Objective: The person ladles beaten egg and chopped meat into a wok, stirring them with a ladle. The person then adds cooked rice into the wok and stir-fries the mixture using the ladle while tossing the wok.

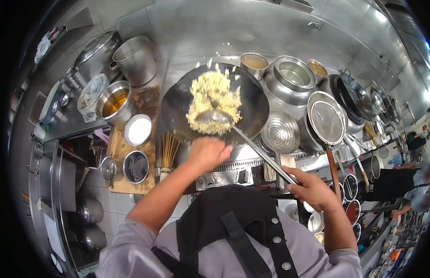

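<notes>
A large dark wok (171, 109) stands in front of me. Fried rice with yellow bits (215, 90) is heaped in it, and loose grains are in the air above the far rim. My left hand (208, 154) is closed at the wok's near rim, thumb to the right; the part it grips is hidden beneath it. My right hand (312, 189) is wrapped round the long handle of a steel ladle (261, 150). The ladle's bowl lies in the near part of the rice, tilted, with its handle running down to the right.
Left of the wok are a pot of amber oil (115, 103), a bowl of white contents (138, 129) and a bamboo brush (168, 153). To the right sit a perforated strainer (280, 132), a mesh skimmer (327, 123) and steel pots (294, 74). Another person (409, 183) stands far right.
</notes>
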The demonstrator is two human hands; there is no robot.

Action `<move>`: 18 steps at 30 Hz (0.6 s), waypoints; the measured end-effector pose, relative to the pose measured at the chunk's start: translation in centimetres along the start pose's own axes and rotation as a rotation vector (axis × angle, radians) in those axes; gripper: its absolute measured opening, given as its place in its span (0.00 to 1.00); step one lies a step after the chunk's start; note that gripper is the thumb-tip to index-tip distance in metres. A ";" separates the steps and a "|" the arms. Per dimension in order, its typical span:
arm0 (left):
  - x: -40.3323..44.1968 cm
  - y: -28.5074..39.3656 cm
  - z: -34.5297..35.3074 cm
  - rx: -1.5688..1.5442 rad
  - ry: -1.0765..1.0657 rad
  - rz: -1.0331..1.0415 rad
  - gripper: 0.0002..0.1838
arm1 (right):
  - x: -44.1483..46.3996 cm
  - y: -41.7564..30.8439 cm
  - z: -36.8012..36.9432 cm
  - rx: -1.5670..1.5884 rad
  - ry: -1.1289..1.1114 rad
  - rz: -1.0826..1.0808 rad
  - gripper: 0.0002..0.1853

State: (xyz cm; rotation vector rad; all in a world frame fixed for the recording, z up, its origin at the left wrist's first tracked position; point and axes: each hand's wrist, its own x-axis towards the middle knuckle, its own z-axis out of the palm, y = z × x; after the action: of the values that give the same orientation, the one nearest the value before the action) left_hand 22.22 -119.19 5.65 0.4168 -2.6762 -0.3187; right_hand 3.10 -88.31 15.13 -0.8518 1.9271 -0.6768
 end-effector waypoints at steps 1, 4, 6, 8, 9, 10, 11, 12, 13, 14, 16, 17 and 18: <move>1.2 -0.9 1.3 -0.009 0.056 0.001 0.23 | -0.9 -1.7 -0.1 -0.104 -0.003 0.056 0.34; 0.2 -1.7 5.6 -0.025 0.212 0.014 0.23 | 2.9 -2.4 2.4 -0.264 0.151 0.036 0.32; -3.2 -0.4 6.0 0.036 0.032 -0.058 0.24 | 9.9 3.6 4.7 -0.458 0.408 -0.277 0.30; -7.8 0.6 4.5 -0.046 -0.015 0.013 0.24 | 8.3 2.7 6.6 -0.273 0.396 -0.248 0.30; -8.7 1.0 3.2 -0.115 -0.061 0.076 0.24 | 7.4 2.1 7.2 -0.083 0.376 -0.232 0.31; -8.0 0.8 2.5 -0.123 -0.068 0.080 0.24 | 5.5 1.6 8.0 -0.081 0.377 -0.221 0.31; -6.3 0.5 1.5 -0.080 -0.019 0.067 0.25 | 3.0 1.2 9.1 0.045 0.431 -0.243 0.31; -4.7 0.0 1.0 -0.038 0.030 0.055 0.25 | 1.0 1.6 10.3 0.170 0.486 -0.262 0.31; -3.1 -0.8 1.2 -0.105 0.071 0.042 0.25 | 0.0 2.6 11.2 0.164 0.524 -0.385 0.33; -1.8 -1.5 1.6 -0.172 0.116 0.030 0.26 | -0.4 4.3 12.3 0.147 0.583 -0.487 0.35; -0.3 -2.0 2.3 -0.193 0.136 0.033 0.26 | 0.0 7.2 15.4 0.337 0.696 -0.598 0.34; 0.1 -2.0 2.4 -0.199 0.154 0.041 0.26 | 0.2 8.1 17.0 0.334 0.706 -0.595 0.34; 0.2 -2.0 2.2 -0.208 0.149 0.057 0.26 | 1.1 10.3 18.8 0.380 0.690 -0.458 0.35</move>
State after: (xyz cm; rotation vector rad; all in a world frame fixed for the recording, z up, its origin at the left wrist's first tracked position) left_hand 21.63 -120.77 3.20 0.2882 -2.4737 -0.5222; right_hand 16.37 -85.05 -1.49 -0.8869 2.0802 -1.7347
